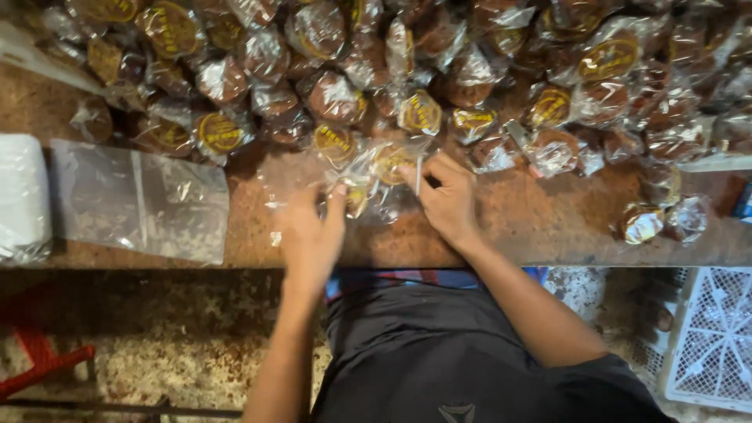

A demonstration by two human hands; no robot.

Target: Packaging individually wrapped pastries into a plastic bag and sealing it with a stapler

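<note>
Clear wrapper [374,182] lies between left hand [312,235]; right hand [446,196] seemingly pinching it.

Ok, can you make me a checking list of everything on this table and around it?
Surface: brown worn table, speckled floor below.
Job's things: clear wrapper with a round brown cake, held between both hands.
Clutter: pile of wrapped cakes along the far side; stack of clear bags; white bundle at the table's left end.
Grippers: left hand pinches the wrapper's edge; right hand grips its other side.
Cables: nothing seen.
Surroundings: white plastic crate; red frame on the floor.
</note>
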